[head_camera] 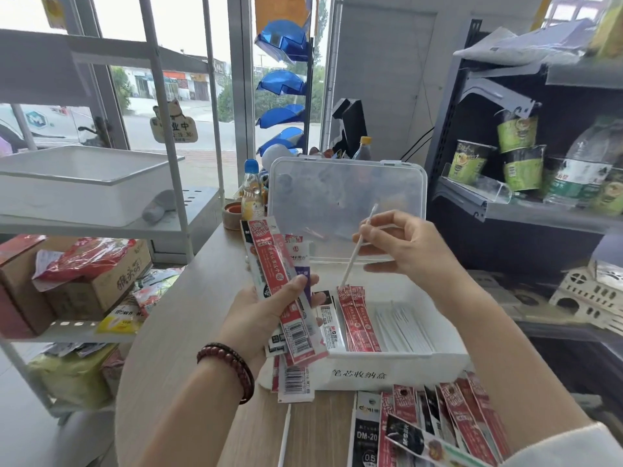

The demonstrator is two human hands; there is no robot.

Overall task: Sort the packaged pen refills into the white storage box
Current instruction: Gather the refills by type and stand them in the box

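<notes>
Loose packs (448,419) lie nearest you; your left hand (258,320) grips a fan of refill packs (274,264); your right hand (414,252) pinches a thin white stick (353,256) above the white storage box (397,365); sorting looks midway; next, probably, seat it among the filed rows.

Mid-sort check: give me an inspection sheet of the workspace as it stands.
Surface: pale wooden table, partly bare.
Job's things: white plastic storage box open, clear lid upright; red refill packs and thin white refills inside; loose refill packs in front of the box.
Clutter: small blue-capped bottle behind the box.
Hands: left hand grips a fan of refill packs; right hand pinches a single white refill stick above the box.
Cables: black cable by the rear wall.
Surroundings: green noodle cups on right shelving; glass shopfront at left.
</notes>
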